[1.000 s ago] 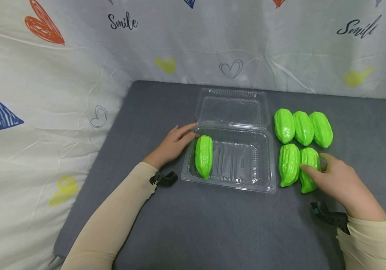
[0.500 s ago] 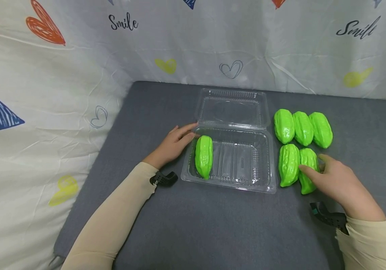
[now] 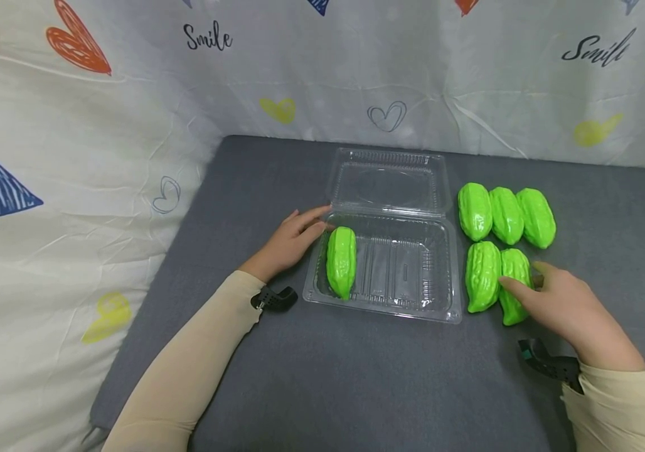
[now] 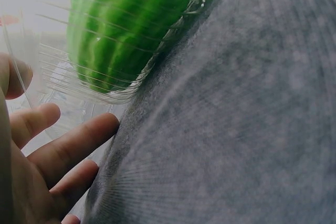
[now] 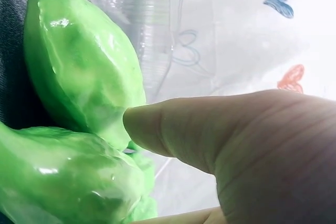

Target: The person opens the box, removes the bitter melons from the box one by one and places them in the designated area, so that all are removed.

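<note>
A clear plastic clamshell box (image 3: 390,270) lies with its lid (image 3: 390,179) folded back on the grey cloth. Inside, by its left wall, is one glossy green bitter melon (image 3: 341,263). My left hand (image 3: 290,245) touches the box's back left edge with extended fingers; the left wrist view shows them apart from that melon (image 4: 126,30). My right hand (image 3: 568,307) holds the front right bitter melon (image 3: 514,282), thumb on its left side and fingers on its right. That melon still lies on the table. Its thumb (image 5: 173,124) also reaches the neighbouring melon (image 5: 84,61).
Beside the held melon lies another bitter melon (image 3: 482,276), right of the box. Behind these two, a row of three more (image 3: 506,215) lies side by side. A printed white curtain (image 3: 322,75) hangs along the table's back and left.
The right hand and the front right melon have shifted slightly left, against the neighbouring melon. The left hand and the box have stayed in place.
</note>
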### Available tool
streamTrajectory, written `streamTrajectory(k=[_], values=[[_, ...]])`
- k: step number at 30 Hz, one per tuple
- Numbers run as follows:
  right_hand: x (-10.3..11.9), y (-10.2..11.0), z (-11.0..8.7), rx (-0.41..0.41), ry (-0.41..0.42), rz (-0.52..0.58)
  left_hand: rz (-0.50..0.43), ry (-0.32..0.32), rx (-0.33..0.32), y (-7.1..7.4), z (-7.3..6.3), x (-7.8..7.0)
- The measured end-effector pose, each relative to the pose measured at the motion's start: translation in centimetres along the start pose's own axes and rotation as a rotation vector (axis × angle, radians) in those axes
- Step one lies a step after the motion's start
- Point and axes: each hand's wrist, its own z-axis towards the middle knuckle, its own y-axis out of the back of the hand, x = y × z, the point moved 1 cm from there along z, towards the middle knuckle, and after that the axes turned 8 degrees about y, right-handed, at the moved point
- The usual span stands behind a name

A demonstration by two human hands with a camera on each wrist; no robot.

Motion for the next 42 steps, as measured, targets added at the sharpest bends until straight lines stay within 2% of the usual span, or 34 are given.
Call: streamTrajectory(k=[14, 20, 33, 42], values=[[1.0, 1.2, -0.6, -0.028, -0.048, 0.005, -0.004, 0.013, 0.005, 0.2, -0.2, -0.2], [1.8, 1.7, -1.0, -0.074, -0.008, 0.000, -0.011, 0.018, 0.005, 0.3, -0.3, -0.2], [5.7, 2.5, -1.2, -0.122, 0.058, 0.011, 0.003, 0.010, 0.003, 0.4, -0.1, -0.4], [8.7, 2.6, -0.6, -0.099, 0.086, 0.026, 0.005, 0.006, 0.003, 0.0, -0.1, -0.1]])
